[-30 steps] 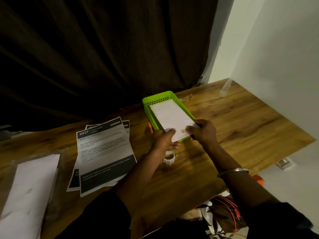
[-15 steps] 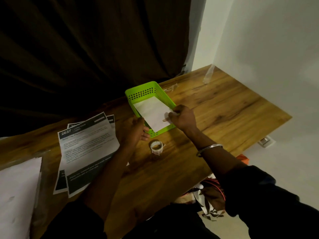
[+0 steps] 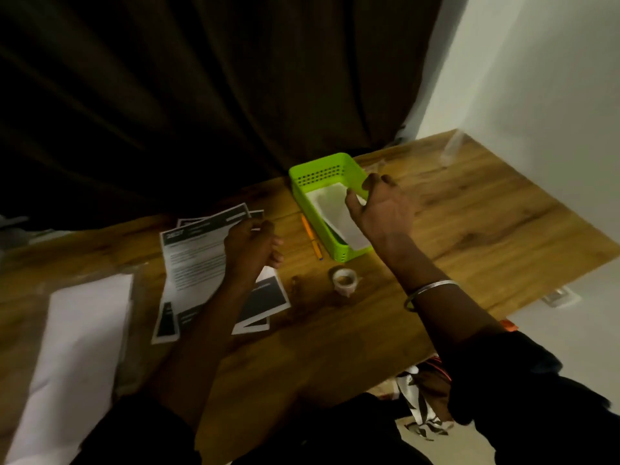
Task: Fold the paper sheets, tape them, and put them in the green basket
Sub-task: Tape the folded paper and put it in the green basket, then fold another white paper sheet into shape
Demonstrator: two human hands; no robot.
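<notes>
One folded white sheet (image 3: 330, 206) lies inside the green basket (image 3: 322, 177), running lengthwise along its floor with its near end by the front wall. I can see nothing else in there. The basket stands on the wooden table (image 3: 469, 223), with an orange pen (image 3: 312, 238) just beside its left wall and the tape roll (image 3: 345, 281) near its front corner.

The right hand (image 3: 382, 213) hovers over the basket's right side, fingers loosely spread and holding nothing. Half a second ago it was pinching the near end of that folded sheet above the front rim — now the paper is down and the hand has let go.

The left hand (image 3: 250, 248) has left the basket's near corner and gone across to the printed sheets (image 3: 194, 256), a fanned pile well to the left. Its fingers curl at the top sheet's upper right edge — I cannot tell whether they pinch it or only rest there.
</notes>
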